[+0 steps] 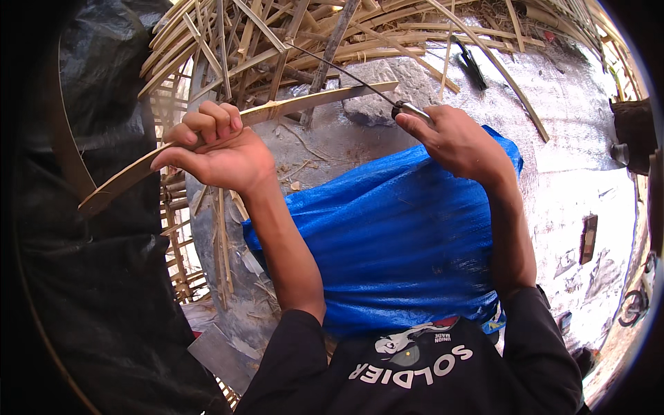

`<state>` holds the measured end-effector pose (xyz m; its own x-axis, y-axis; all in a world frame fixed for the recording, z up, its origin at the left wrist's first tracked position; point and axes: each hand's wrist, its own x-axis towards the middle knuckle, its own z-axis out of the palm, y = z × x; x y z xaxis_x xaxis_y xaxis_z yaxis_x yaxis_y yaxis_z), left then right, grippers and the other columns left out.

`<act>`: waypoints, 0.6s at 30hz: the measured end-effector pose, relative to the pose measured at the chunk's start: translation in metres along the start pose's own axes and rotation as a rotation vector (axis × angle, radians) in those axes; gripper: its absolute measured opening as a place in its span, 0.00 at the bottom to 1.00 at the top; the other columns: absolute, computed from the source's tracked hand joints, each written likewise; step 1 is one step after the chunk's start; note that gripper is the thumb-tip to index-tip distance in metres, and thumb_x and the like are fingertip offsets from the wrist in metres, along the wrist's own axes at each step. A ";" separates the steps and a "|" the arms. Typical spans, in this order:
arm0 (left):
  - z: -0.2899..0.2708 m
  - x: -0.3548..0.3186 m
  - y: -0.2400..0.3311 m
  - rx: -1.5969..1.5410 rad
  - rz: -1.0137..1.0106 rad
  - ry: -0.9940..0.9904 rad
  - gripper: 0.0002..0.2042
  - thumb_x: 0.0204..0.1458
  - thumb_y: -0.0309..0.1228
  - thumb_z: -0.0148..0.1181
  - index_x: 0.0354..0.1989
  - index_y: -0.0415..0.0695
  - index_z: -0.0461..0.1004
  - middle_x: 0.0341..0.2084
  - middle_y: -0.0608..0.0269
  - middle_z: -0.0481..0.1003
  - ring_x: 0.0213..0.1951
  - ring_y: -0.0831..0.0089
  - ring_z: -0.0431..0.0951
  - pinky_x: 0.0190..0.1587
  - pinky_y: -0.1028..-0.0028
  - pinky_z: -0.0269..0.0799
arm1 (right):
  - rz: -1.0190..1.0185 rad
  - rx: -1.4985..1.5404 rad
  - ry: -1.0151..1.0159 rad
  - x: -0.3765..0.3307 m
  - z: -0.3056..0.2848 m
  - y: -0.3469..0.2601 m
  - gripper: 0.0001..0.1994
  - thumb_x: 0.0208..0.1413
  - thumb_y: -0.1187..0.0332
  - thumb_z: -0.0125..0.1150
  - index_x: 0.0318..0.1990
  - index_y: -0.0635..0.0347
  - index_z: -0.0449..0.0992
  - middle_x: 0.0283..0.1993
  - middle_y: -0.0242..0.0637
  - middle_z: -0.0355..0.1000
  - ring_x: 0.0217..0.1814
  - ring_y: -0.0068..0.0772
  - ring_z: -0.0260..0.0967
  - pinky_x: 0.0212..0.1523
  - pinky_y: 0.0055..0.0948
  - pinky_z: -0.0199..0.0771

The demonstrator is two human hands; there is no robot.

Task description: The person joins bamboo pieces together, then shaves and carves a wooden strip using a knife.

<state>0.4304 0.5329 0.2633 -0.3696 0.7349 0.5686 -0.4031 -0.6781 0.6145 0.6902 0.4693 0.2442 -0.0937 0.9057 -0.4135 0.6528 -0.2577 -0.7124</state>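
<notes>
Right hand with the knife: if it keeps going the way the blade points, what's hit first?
Likely the bamboo strip held by the left hand; the knife in the right hand points up-left across it. Beyond lies the bamboo pile; depth unclear.

Two hands are seen, the left hand (218,149) and the right hand (456,142); one bamboo strip (228,124), one knife (360,83) and one blue tarp (401,235) are counted.

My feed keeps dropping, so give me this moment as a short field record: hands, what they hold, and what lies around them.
left hand: closed around a long bamboo strip, held roughly level
right hand: grips the handle of a thin-bladed knife
blade: reaches up and left over the strip
lap: covered by a blue tarp
ground ahead: grey stone, pile of bamboo slats
left side: black plastic sheet
</notes>
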 end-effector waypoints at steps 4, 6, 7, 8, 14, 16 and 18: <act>0.007 -0.003 -0.005 0.021 0.039 -0.044 0.28 0.61 0.64 0.36 0.22 0.52 0.57 0.14 0.73 0.48 0.21 0.76 0.49 0.24 0.74 0.50 | -0.188 -0.019 0.134 -0.021 0.009 -0.005 0.27 0.67 0.49 0.51 0.29 0.71 0.72 0.20 0.56 0.66 0.23 0.52 0.64 0.30 0.47 0.63; 0.004 -0.004 -0.009 0.033 0.041 -0.029 0.28 0.61 0.64 0.36 0.22 0.51 0.57 0.14 0.73 0.48 0.21 0.76 0.49 0.24 0.74 0.50 | -0.342 -0.072 0.185 -0.023 0.011 -0.002 0.25 0.67 0.51 0.51 0.31 0.71 0.73 0.21 0.55 0.65 0.23 0.52 0.63 0.30 0.47 0.62; 0.002 -0.002 -0.009 0.009 0.050 -0.056 0.29 0.61 0.64 0.36 0.22 0.52 0.58 0.14 0.72 0.48 0.21 0.75 0.49 0.24 0.74 0.50 | -0.327 0.016 0.090 -0.019 0.003 -0.003 0.24 0.67 0.52 0.51 0.33 0.70 0.73 0.21 0.55 0.65 0.24 0.53 0.63 0.31 0.47 0.62; 0.000 0.001 -0.010 -0.016 0.067 -0.084 0.29 0.61 0.64 0.36 0.22 0.52 0.58 0.14 0.72 0.48 0.21 0.75 0.49 0.24 0.75 0.51 | -0.397 -0.078 0.108 -0.011 -0.003 0.004 0.25 0.67 0.52 0.51 0.32 0.71 0.74 0.21 0.54 0.65 0.24 0.51 0.64 0.30 0.46 0.63; 0.008 0.001 0.009 0.037 0.087 -0.018 0.28 0.62 0.63 0.35 0.22 0.52 0.58 0.14 0.72 0.49 0.21 0.75 0.51 0.24 0.74 0.52 | -0.210 -0.189 0.224 0.008 -0.001 0.020 0.29 0.66 0.48 0.52 0.27 0.70 0.72 0.16 0.44 0.63 0.18 0.40 0.62 0.25 0.38 0.65; 0.011 0.002 0.011 -0.036 0.030 -0.036 0.28 0.62 0.63 0.36 0.23 0.51 0.58 0.15 0.72 0.50 0.20 0.76 0.51 0.23 0.75 0.52 | 0.058 -0.052 0.069 -0.010 -0.016 -0.003 0.30 0.64 0.47 0.53 0.29 0.73 0.74 0.20 0.57 0.68 0.25 0.52 0.69 0.31 0.45 0.67; 0.009 0.004 0.018 -0.045 0.006 -0.021 0.27 0.62 0.62 0.36 0.24 0.51 0.59 0.15 0.72 0.50 0.20 0.76 0.51 0.23 0.74 0.51 | -0.009 0.039 0.046 -0.028 -0.011 -0.028 0.29 0.64 0.47 0.53 0.29 0.73 0.73 0.18 0.54 0.66 0.23 0.49 0.67 0.30 0.44 0.66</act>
<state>0.4296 0.5241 0.2817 -0.3551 0.7302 0.5838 -0.4380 -0.6816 0.5862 0.6827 0.4547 0.2819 -0.0640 0.9222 -0.3815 0.6224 -0.2619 -0.7376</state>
